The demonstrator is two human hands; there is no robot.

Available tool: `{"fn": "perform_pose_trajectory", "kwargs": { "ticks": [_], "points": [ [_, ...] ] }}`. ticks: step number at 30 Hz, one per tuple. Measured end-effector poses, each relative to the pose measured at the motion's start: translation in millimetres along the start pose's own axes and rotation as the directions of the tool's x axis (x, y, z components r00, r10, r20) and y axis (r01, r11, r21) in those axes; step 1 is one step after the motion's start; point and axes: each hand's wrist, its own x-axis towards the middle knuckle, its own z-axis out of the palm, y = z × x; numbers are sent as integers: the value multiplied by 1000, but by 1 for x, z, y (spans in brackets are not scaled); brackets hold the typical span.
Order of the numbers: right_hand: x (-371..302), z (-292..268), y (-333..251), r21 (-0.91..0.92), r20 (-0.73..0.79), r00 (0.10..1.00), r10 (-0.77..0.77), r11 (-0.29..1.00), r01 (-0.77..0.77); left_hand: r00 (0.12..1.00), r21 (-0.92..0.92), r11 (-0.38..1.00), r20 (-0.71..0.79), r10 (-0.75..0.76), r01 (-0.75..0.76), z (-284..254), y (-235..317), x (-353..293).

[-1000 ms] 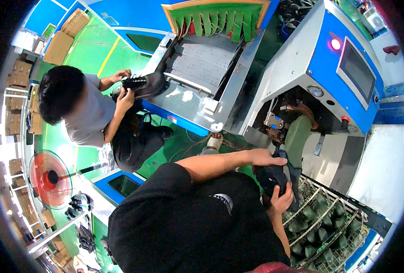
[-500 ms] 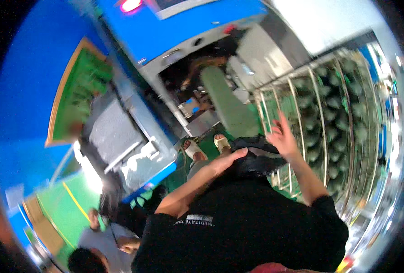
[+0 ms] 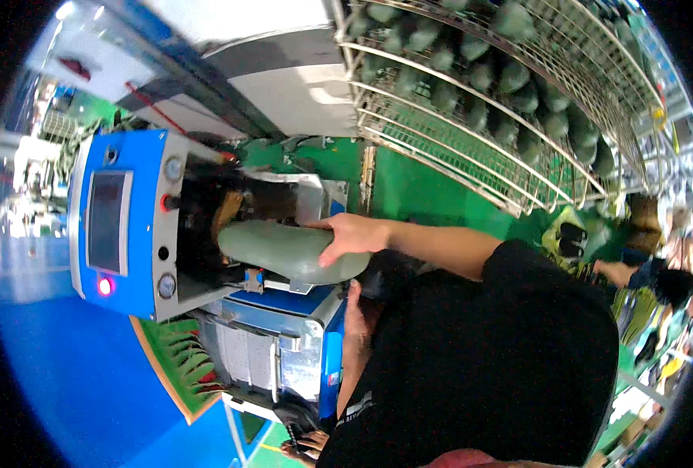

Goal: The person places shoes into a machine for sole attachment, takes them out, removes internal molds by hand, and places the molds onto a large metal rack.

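green form (image 3: 272,248), probably stiff, slick: hold near end, where right grip (image 3: 354,238) clasps it; can't tell left grip's (image 3: 354,324) closure.

This is a footwear factory floor: a blue industrial machine (image 3: 148,238) with a touchscreen (image 3: 109,209) and pressure gauges (image 3: 166,285) has a green shoe form (image 3: 276,248) at its mouth, a wire rack (image 3: 456,177) carries dark green shoe lasts (image 3: 514,78), and a conveyor (image 3: 241,352) meets a fringed green curtain (image 3: 181,352).

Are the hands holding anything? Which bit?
The right hand holds the green form by its rounded near end. The left hand is beside dark material; I can't tell if it holds that.
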Motion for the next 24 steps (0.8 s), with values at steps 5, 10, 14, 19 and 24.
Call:
{"fn": "perform_pose_trajectory", "kwargs": {
  "ticks": [5, 10, 14, 19, 24],
  "points": [
    [-113, -83, 40, -357, -184, 983, -25, 933, -43, 1000, 236, 972, -30, 7, 1, 22, -17, 26],
    [-264, -131, 100, -249, -621, 746, 241, 842, -479, 999, 264, 964, 30, 28, -35, 49, -26, 52],
    [-376, -121, 131, 93, -868, 301, 395, 723, -684, 975, 368, 903, 112, 192, -220, 77, -27, 60],
    [-458, -112, 199, 347, -934, -177, 309, 674, -652, 960, 368, 890, 182, 215, -269, 99, -21, 76],
    [-500, -201, 255, 480, -877, -290, 383, 673, -563, 977, 680, 708, 52, 209, -187, 163, -20, 81]
  ]
}}
